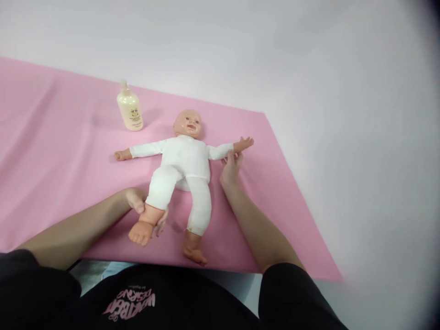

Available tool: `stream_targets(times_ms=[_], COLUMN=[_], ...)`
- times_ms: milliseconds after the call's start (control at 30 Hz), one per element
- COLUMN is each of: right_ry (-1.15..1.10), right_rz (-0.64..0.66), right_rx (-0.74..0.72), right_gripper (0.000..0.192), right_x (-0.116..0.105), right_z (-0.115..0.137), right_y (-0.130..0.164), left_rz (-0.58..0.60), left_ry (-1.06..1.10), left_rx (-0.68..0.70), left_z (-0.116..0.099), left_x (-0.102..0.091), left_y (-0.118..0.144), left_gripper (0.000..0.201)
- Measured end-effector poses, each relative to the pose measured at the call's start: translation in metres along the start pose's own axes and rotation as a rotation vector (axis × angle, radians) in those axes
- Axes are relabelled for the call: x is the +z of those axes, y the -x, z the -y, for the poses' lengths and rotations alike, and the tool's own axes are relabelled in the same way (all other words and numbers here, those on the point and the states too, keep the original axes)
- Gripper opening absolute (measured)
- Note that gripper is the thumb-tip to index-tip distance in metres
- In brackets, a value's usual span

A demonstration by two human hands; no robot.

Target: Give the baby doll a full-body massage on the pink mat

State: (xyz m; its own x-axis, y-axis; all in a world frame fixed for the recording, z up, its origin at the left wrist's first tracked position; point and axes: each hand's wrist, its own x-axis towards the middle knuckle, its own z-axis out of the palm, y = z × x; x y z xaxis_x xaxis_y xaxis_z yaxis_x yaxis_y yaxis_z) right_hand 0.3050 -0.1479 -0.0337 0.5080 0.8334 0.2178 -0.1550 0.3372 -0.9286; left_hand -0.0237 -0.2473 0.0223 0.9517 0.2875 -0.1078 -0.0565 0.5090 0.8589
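A baby doll (185,158) in a white cloth body lies on its back, head away from me, arms spread out. My left hand (136,200) is wrapped around the doll's lower leg on the left, just above the foot; the thumb is on top and the fingers show from beneath. That leg is raised and bent at the knee. At the doll's other side, my right hand (231,170) has its fingers curled against the underside of the outstretched forearm near the wrist. Part of those fingertips is hidden by the arm. The doll's other leg lies extended toward me.
A pink cloth (254,206) covers the table, with its edge running along the right and the front near my body. An upright pale yellow pump bottle (130,109) stands left of the doll's head. A white wall or surface (326,114) lies beyond.
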Motion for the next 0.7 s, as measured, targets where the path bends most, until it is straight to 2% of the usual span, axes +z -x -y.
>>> stream_targets(times_ms=[100,167,233,433,700], right_ry=[0.08,0.15,0.209,0.342,0.577], right_rz=[0.099,0.155,0.188,0.359,0.661], right_rx=[-0.135,-0.258,-0.374,-0.548,-0.779], right_gripper=[0.065,0.064,0.059,0.053,0.033], right_x=[0.002,0.005,0.009,0.014,0.017], right_z=[0.006,0.01,0.012,0.02,0.033], right_y=[0.005,0.009,0.016,0.035,0.039], left_rz=[0.271,0.199,0.1,-0.146,-0.306], left_ry=[-0.038,0.008,0.062,0.17,0.048], left_rx=[0.02,0.145,0.201,0.255,0.294], left_z=[0.006,0.007,0.006,-0.001,-0.006], left_x=[-0.004,-0.007,-0.01,-0.008,0.004], left_y=[-0.002,-0.004,-0.006,-0.011,-0.02], left_gripper=[0.062,0.062,0.059,0.056,0.057])
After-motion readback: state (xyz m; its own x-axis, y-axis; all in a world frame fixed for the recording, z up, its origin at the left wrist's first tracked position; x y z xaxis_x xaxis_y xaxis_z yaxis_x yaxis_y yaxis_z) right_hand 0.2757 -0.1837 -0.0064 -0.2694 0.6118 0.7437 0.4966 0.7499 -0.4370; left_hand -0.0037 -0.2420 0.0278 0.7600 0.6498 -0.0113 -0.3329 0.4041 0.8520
